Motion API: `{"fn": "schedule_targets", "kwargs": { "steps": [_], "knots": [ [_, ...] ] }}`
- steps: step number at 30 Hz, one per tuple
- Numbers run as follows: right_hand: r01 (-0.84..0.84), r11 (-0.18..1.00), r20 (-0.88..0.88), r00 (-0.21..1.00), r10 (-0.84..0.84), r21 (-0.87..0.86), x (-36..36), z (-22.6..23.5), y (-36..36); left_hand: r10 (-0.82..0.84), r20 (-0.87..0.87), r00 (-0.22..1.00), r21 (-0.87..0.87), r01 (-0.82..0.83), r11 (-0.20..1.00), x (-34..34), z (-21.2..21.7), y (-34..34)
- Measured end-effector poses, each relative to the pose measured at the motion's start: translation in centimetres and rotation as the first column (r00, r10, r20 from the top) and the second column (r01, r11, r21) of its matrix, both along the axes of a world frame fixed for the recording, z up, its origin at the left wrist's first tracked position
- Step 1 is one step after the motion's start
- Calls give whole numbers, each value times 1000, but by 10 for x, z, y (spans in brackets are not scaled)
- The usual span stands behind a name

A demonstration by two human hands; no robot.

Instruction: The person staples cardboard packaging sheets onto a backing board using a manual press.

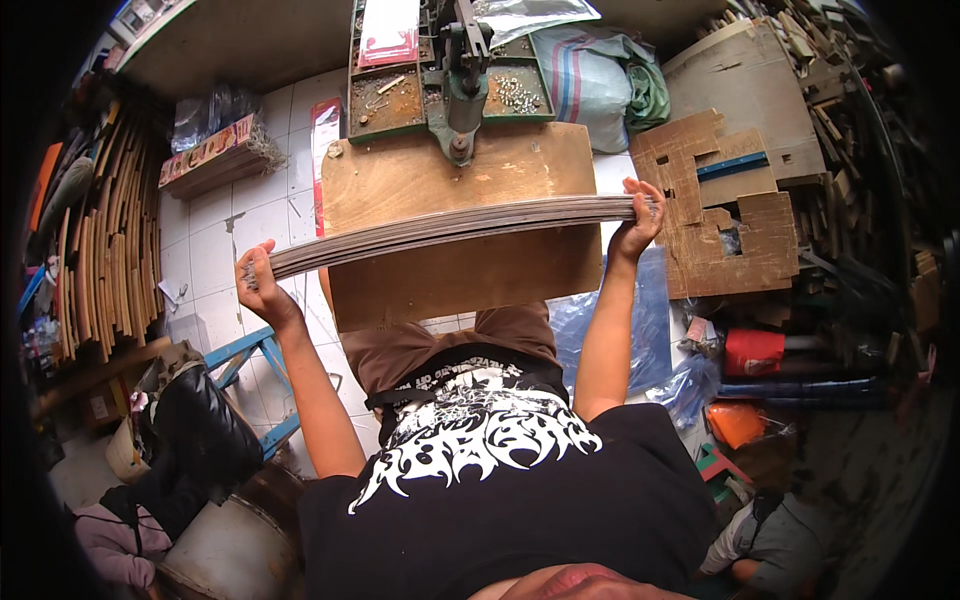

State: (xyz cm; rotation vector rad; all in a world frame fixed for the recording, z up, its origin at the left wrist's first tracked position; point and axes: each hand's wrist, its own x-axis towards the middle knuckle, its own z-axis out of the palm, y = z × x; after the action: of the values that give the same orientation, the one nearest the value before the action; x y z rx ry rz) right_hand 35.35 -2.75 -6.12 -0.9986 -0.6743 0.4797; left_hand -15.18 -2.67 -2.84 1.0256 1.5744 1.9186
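Two ends gripped, left hand (pixel 262 285) and right hand (pixel 640 222) fingers curled round thin-layered sheet stack (pixel 455 225), scuffed wooden board (pixel 460 283) beneath.

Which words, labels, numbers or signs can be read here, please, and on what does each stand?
Black T-shirt: large, spiky white lettering with smaller text above; I won't copy the wording.
Red-and-white card at the top: print too small to read.
Printed stack at left: markings too small to read.
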Motion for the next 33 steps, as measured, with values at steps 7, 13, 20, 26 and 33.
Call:
{"fn": "schedule_targets", "kwargs": {
  "steps": [7,13,20,26,33],
  "knots": [
    [-131,985,-30,991,129,-108,7,18,-3,-17,1,1000,-6,17,1000,-1,-1,8],
    [265,942,404,900,-165,-206,-13,56,-7,-41,20,999,3,41,999,-3,-1,11],
    [110,977,955,256,150,-183,-90,119,-4,-28,33,999,-9,28,1000,0,4,14],
    [-17,925,925,12,380,-380,-135,133,2,-11,28,1000,21,10,1000,-3,-2,17],
    [-83,861,861,-139,488,-502,-156,118,9,23,30,999,20,-24,1000,-7,1,12]
  ]
}}
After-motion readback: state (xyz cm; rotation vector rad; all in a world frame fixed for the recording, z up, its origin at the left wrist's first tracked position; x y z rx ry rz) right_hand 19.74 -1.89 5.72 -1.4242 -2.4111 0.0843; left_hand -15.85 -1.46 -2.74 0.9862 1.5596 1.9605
